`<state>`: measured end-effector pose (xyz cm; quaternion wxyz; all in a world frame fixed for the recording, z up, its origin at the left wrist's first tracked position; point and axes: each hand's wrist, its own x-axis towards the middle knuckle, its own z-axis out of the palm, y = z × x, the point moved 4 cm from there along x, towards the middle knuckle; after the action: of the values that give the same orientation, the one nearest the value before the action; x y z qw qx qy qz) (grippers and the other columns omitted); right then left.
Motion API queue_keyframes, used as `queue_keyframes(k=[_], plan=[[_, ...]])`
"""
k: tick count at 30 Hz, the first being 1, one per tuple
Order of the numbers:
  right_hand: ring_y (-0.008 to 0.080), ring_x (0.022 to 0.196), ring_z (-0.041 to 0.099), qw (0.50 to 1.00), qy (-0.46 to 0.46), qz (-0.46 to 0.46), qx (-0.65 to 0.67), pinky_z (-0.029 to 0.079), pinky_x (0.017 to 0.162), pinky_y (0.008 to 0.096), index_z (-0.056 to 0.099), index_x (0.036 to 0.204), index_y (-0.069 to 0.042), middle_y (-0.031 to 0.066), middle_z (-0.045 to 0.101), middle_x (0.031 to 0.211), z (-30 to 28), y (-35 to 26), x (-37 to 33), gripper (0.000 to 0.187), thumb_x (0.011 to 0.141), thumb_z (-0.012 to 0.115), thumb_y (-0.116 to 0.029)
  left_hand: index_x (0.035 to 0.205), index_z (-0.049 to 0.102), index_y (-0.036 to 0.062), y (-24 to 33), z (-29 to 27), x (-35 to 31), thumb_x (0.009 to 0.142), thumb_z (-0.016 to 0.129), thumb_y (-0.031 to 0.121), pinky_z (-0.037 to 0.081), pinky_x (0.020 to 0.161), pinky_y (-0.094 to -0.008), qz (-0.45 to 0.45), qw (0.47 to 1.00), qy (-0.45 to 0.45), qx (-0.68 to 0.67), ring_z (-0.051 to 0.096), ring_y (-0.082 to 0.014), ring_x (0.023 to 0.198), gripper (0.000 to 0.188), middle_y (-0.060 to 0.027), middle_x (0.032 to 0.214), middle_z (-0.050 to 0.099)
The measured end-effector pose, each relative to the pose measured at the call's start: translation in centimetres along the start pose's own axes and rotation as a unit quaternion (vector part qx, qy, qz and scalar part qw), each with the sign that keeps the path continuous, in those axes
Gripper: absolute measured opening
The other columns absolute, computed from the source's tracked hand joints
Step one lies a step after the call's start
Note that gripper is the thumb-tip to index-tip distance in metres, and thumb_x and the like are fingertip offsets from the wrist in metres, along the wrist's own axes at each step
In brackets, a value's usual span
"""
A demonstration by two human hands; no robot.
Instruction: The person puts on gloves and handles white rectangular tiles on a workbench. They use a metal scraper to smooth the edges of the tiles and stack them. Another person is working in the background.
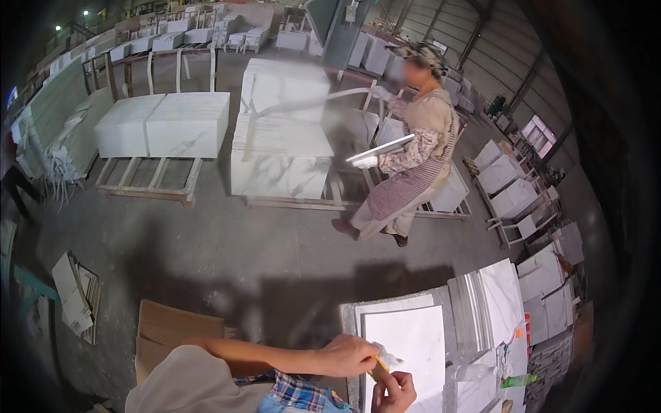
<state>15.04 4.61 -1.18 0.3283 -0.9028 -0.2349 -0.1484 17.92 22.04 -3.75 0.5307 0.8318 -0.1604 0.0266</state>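
Both hands meet above a white rectangular slab point(413, 330) near the lower edge. My left hand point(351, 356) reaches in from the left, its fingers closed on the upper end of a small flat tool with a yellow edge point(378, 370). The fingers of my right hand point(394, 394) pinch its lower end, which looks grey-brown. I cannot make out its exact kind. A greyish-white smear or wad point(390, 358) shows on the slab just beyond the fingers.
Upright slabs point(482, 310) stand right of the work surface, near a clear bottle point(471, 372) and a green bottle point(518, 380). Cardboard point(155, 330) lies at left. Beyond, a person point(420, 138) carries a slab beside stacked white slabs point(282, 138) on racks.
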Motion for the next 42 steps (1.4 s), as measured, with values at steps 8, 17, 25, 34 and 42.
queue_keyframes(k=[8, 17, 25, 34, 42], plan=[[0.0264, 0.058, 0.063, 0.965, -0.2, 0.017, -0.17, 0.052, 0.056, 0.0365, 0.07, 0.089, -0.005, 0.0107, 0.066, 0.071, 9.3, 2.2, 5.2, 0.008, 0.083, 0.067, -0.009, 0.075, 0.058, 0.0091, -2.8, -4.5, 1.5, 0.081, 0.069, 0.019, 0.05, 0.062, -0.0366, 0.14, 0.955, 0.186, 0.183, 0.062, -0.0223, 0.071, 0.015, -0.0039, 0.071, 0.06], [0.0082, 0.045, 0.042, 0.62, -0.091, 0.518, 0.582, 0.038, 0.043, 0.0238, 0.056, 0.082, -0.008, -0.0025, 0.049, 0.058, 11.7, 3.8, 7.9, 0.022, 0.101, 0.052, -0.018, 0.073, 0.057, 0.0113, -4.9, -5.0, 2.6, 0.076, 0.069, 0.016, 0.047, 0.06, -0.0328, 0.23, 0.932, 0.139, 0.243, 0.058, -0.0185, 0.069, 0.013, -0.0012, 0.071, 0.053], [0.0165, 0.094, 0.061, 0.605, 0.072, 0.445, 0.657, 0.051, 0.084, 0.0318, 0.06, 0.114, -0.002, 0.0068, 0.065, 0.106, 9.9, 5.3, 5.2, 0.019, 0.098, 0.057, -0.01, 0.071, 0.057, 0.0108, -3.2, -1.9, 3.8, 0.074, 0.071, 0.013, 0.044, 0.058, -0.034, 0.293, 0.934, 0.099, 0.181, 0.056, -0.02, 0.067, 0.014, -0.002, 0.068, 0.051], [0.0244, 0.101, 0.068, 0.83, 0.093, 0.4, 0.376, 0.054, 0.084, 0.0343, 0.06, 0.127, -0.001, 0.0073, 0.069, 0.119, 8.4, 8.7, -0.5, 0.031, 0.096, 0.056, -0.008, 0.07, 0.055, 0.0101, 0.6, 2.7, 5.8, 0.07, 0.067, 0.01, 0.043, 0.053, -0.0342, 0.413, 0.897, 0.065, 0.144, 0.056, -0.0215, 0.062, 0.012, -0.0044, 0.065, 0.051], [0.0249, 0.097, 0.067, 0.831, 0.094, 0.345, 0.426, 0.055, 0.081, 0.0349, 0.06, 0.124, -0.003, 0.008, 0.068, 0.115, 6.3, 12.2, -1.7, 0.029, 0.098, 0.055, -0.014, 0.078, 0.057, 0.0095, 5.4, 8.2, 7.9, 0.076, 0.058, 0.016, 0.046, 0.061, -0.0345, 0.533, 0.834, -0.043, 0.138, 0.057, -0.0218, 0.072, 0.007, -0.0043, 0.074, 0.053]])
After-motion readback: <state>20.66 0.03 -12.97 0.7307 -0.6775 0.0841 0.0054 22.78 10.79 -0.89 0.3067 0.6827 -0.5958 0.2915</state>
